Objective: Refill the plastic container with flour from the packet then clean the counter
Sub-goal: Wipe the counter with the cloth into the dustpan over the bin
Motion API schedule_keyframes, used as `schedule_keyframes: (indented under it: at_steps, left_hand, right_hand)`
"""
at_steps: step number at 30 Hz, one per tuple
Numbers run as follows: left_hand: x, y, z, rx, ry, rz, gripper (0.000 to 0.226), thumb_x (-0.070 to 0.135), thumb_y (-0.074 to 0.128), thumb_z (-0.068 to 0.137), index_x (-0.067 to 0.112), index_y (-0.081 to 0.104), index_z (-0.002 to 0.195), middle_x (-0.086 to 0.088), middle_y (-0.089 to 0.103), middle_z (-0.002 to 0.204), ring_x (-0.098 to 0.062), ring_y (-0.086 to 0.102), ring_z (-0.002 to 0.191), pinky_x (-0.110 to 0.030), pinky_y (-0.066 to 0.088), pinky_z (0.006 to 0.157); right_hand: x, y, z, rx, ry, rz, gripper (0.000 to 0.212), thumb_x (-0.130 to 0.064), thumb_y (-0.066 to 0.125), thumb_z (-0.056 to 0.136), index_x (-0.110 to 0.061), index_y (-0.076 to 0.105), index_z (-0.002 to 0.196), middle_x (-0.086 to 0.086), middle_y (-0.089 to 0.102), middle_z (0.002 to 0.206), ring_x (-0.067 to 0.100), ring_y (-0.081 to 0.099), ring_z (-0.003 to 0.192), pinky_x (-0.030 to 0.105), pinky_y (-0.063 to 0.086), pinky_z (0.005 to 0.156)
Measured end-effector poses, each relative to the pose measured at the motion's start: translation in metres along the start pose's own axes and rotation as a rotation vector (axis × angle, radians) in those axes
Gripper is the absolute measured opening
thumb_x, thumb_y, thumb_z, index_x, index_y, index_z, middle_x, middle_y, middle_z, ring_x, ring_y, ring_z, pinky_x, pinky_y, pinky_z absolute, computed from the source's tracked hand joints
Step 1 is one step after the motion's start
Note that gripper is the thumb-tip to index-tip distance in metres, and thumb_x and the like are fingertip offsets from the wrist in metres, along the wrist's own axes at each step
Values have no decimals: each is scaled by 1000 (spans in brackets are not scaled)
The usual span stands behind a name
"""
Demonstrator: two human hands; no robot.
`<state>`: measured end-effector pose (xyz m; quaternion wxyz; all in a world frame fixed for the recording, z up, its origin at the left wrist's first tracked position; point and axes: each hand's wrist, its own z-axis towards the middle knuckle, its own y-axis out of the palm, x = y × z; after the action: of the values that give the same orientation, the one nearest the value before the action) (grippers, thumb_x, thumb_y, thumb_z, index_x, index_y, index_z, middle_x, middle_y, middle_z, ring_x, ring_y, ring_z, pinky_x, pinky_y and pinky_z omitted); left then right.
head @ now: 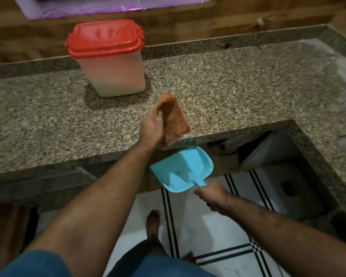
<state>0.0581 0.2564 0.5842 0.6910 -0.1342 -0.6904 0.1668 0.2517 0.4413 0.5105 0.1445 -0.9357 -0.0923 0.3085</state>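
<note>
A translucent plastic container with its red lid shut stands at the back left of the speckled granite counter. My left hand grips a folded orange-brown cloth at the counter's front edge. Just below that edge my right hand holds a light blue dustpan by its handle, pan mouth under the cloth. Pale flour dust smears the counter's far right corner. No flour packet is in view.
The counter turns an L-corner on the right, with a white box in the open space beneath it. A wooden wall runs behind the counter. White floor tiles with black stripes lie below, where my feet stand.
</note>
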Motion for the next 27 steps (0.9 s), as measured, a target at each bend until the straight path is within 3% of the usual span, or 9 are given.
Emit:
schedule_keyframes:
  at_steps: [3, 5, 7, 10, 12, 18, 22, 24, 27]
  left_hand:
    - [-39, -34, 24, 172, -71, 318, 32, 48, 43, 107, 38, 67, 127, -1, 72, 109, -28, 68, 97, -38, 53, 84]
    - [-66, -39, 32, 43, -126, 495, 44, 71, 32, 99, 47, 61, 120, -2, 67, 108, -31, 66, 93, -48, 54, 90]
    - [-83, -22, 25, -209, 26, 676, 57, 72, 24, 88, 48, 62, 123, -1, 63, 120, -30, 65, 105, -50, 55, 98]
    - [-72, 10, -9, -468, 270, 475, 40, 43, 40, 105, 47, 66, 136, 10, 64, 140, -18, 61, 128, -39, 49, 111]
    - [-53, 8, -34, -541, 133, 242, 31, 36, 50, 108, 31, 71, 131, -2, 72, 132, -27, 66, 124, -44, 53, 109]
    - [-70, -100, -97, -153, -186, -335, 32, 29, 52, 112, 15, 71, 133, 1, 76, 106, -11, 73, 100, -25, 60, 86]
    - [-116, -225, -150, 187, -292, -361, 26, 33, 50, 113, 22, 74, 115, 3, 76, 103, -6, 71, 90, -22, 61, 80]
    - [-138, -287, -181, 325, -355, -373, 31, 32, 48, 114, 16, 73, 124, 1, 75, 109, -8, 70, 94, -15, 56, 71]
    - [-182, -370, -229, 490, -458, -408, 30, 33, 47, 114, 19, 70, 127, 3, 75, 111, -10, 70, 97, -22, 53, 74]
  right_hand:
    - [5, 5, -5, 7, -12, -25, 22, -22, 70, 84, -5, 68, 98, 5, 56, 72, 12, 41, 43, 24, 32, 44]
    - [6, 10, -6, 17, -17, -29, 24, -23, 71, 83, -5, 69, 98, 5, 56, 71, 13, 42, 43, 23, 33, 43]
    - [5, 16, -5, 21, -9, -20, 25, -24, 71, 83, -5, 69, 99, 5, 56, 70, 13, 41, 42, 23, 32, 43]
    - [2, 26, -3, 38, 7, -5, 30, -25, 72, 82, -5, 70, 105, 5, 55, 70, 13, 40, 40, 22, 31, 43]
    - [2, 33, -4, 40, 4, -4, 34, -25, 71, 79, -4, 70, 106, 4, 54, 67, 13, 40, 39, 22, 30, 43]
    - [-3, 79, -19, 24, -84, -164, 25, -24, 71, 84, -4, 70, 99, 8, 58, 70, 16, 46, 48, 27, 35, 44]
    - [-20, 145, -40, -15, -165, -318, 20, -28, 70, 86, -9, 67, 81, 5, 57, 63, 18, 49, 47, 27, 38, 45]
    - [-32, 187, -55, -43, -238, -406, 21, -28, 71, 88, -12, 65, 75, 3, 59, 61, 17, 51, 47, 25, 38, 44]
    - [-48, 261, -82, -130, -297, -533, 23, -33, 74, 86, -11, 71, 83, 4, 66, 68, 16, 58, 54, 27, 45, 49]
